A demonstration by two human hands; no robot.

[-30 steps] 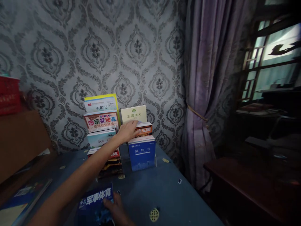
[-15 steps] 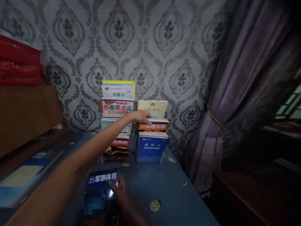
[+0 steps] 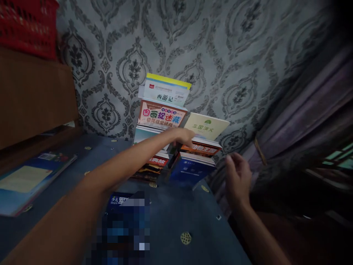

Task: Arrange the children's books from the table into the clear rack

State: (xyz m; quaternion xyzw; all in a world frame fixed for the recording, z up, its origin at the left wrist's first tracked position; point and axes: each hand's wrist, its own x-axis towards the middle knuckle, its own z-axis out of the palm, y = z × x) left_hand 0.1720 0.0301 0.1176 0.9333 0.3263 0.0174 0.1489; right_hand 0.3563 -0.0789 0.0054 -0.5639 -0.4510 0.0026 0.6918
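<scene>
One half-spread right hand [image 3: 239, 177] has left the dark book [image 3: 127, 217], now near the printed table [image 3: 168, 224]'s right edge; left hand [image 3: 184, 136], grip unclear, meets rectangular orange paperback [image 3: 206, 148].

Left hand [image 3: 184, 136] outstretched, right hand [image 3: 239, 178] raised and loosely curled.

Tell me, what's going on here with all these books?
A person is handling books stood upright in two rows before a patterned wall. Their left hand is at the orange book, between the cream book and the blue book; its grip is unclear. The right hand is raised right of the rows, apparently empty. A darker book is nearest the person, partly blurred.
</scene>
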